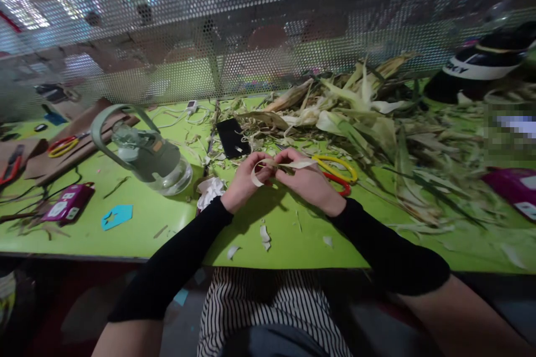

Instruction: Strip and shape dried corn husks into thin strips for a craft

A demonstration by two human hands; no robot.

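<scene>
Between my two hands is a pale strip of corn husk, curled into a loop at its left end, with a loose end pointing right. My left hand has its fingers closed on the strip near the loop. Pinched against it from the other side, my right hand also grips the strip, fingertips almost meeting the left ones. Scissors with yellow and red handles lie just beyond my right hand. A black phone rests behind my left hand, husk scraps around it.
A large heap of corn husks spreads across the back right. At left stands a clear water bottle with a handle, near a purple device and a blue paper tag. Crumpled white tissue sits by my left wrist. Perforated metal panel behind.
</scene>
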